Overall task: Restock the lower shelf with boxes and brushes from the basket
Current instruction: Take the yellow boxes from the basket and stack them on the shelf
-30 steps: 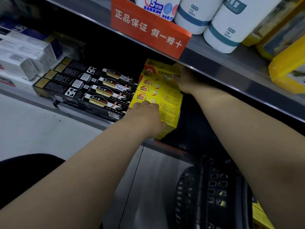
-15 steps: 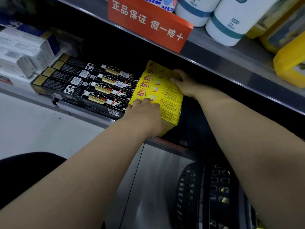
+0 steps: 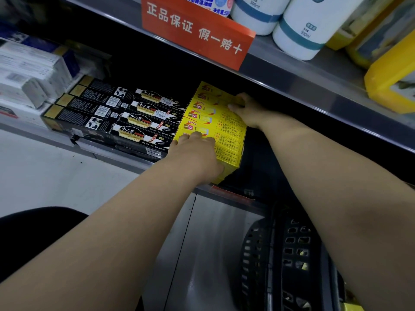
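Both hands are on a block of yellow boxes (image 3: 221, 129) sitting on the lower shelf (image 3: 125, 157), just beside a row of black boxes (image 3: 116, 117). The left hand (image 3: 197, 154) lies flat with straight fingers on the front boxes, near the shelf edge. The right hand (image 3: 248, 111) rests on the rear boxes, fingers spread over their tops. A black basket (image 3: 285, 257) stands below on the right. Above, an orange sign (image 3: 195, 30) hangs from the upper shelf.
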{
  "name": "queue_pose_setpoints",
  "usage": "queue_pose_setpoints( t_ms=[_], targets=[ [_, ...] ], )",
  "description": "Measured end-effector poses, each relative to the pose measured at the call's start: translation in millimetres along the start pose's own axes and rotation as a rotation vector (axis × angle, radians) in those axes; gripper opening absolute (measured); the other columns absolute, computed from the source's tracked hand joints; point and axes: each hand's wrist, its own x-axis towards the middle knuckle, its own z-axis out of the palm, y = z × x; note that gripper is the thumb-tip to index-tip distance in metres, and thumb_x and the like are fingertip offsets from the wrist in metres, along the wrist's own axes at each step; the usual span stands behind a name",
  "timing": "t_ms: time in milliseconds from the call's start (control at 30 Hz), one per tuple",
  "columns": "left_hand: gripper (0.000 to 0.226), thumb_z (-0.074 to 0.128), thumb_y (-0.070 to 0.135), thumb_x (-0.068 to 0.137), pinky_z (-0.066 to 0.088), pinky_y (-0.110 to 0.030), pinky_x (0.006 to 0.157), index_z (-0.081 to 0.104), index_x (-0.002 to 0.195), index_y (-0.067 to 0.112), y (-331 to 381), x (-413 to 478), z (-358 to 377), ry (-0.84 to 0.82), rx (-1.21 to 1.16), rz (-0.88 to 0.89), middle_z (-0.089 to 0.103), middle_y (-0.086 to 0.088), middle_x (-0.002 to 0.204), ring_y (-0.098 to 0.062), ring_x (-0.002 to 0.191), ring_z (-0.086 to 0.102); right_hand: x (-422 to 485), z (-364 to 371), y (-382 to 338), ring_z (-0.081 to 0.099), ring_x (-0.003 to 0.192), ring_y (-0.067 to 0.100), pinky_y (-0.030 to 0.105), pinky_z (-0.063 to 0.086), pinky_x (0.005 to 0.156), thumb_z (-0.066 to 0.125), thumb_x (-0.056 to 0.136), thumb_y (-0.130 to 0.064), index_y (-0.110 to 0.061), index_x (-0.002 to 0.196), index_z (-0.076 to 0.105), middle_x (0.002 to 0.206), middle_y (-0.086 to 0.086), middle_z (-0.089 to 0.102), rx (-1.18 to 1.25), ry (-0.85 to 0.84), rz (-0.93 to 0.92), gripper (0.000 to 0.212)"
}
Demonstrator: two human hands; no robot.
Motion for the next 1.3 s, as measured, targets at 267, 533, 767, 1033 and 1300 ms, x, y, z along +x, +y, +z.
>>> queue_pose_setpoints(
  t_ms=[267, 533, 767, 1033, 1300],
  targets=[
    [0.048, 0.054, 0.037, 0.090, 0.036, -0.027, 0.096, 0.045, 0.135, 0.022, 24.6, -18.1, -12.3, 0.186, -0.337, 0.138, 0.042, -0.003, 0.142, -0.021, 0.126, 0.044, -59.9, -32.2, -11.7, 0.041, 0.128, 0.023, 0.022, 0.032, 0.096, 0.050, 0.095, -0.026, -0.015, 0.143, 0.032, 0.145, 0.010, 0.039, -0.250, -0.008, -0.076, 0.052],
    [0.018, 0.063, 0.019, 0.084, 0.049, -0.027, 0.084, 0.065, 0.103, 0.017, 90.9, -48.1, 8.8, 0.213, -0.600, 0.520, 0.069, 0.002, 0.097, -0.010, 0.089, 0.062, -222.9, -96.9, 34.1, 0.063, 0.093, 0.010, 0.026, 0.047, 0.086, 0.056, 0.090, -0.006, -0.034, 0.090, 0.064, 0.097, -0.007, 0.069, 0.156, -0.029, -0.240, 0.029],
    [0.020, 0.055, 0.030, 0.088, 0.040, -0.028, 0.091, 0.062, 0.107, 0.028, 146.0, -72.6, 47.8, 0.266, -0.133, 0.857, 0.063, 0.010, 0.102, -0.010, 0.105, 0.046, -318.4, -102.4, 124.4, 0.061, 0.081, -0.001, 0.015, 0.048, 0.075, 0.060, 0.088, -0.007, -0.031, 0.090, 0.064, 0.090, -0.009, 0.068, 0.290, 0.022, -0.048, 0.024],
    [0.021, 0.045, 0.037, 0.092, 0.039, -0.023, 0.066, 0.054, 0.112, 0.039, 167.4, -95.6, 85.6, 0.095, 0.162, 0.954, 0.057, 0.020, 0.109, 0.001, 0.080, 0.042, -369.2, -60.8, 265.9, 0.054, 0.098, 0.015, 0.027, 0.044, 0.082, 0.069, 0.083, -0.016, -0.014, 0.119, 0.057, 0.110, 0.002, 0.056, -0.178, -0.491, 0.361, 0.038],
    [0.027, 0.042, 0.044, 0.092, 0.044, -0.024, 0.074, 0.050, 0.117, 0.042, 169.8, -101.5, 89.5, 0.091, 0.285, 0.935, 0.057, 0.022, 0.115, -0.005, 0.098, 0.055, -377.6, -38.0, 294.7, 0.050, 0.112, 0.024, 0.028, 0.045, 0.073, 0.068, 0.084, -0.023, -0.020, 0.141, 0.038, 0.142, 0.005, 0.041, -0.570, -1.030, 0.501, 0.064]
  ],
)
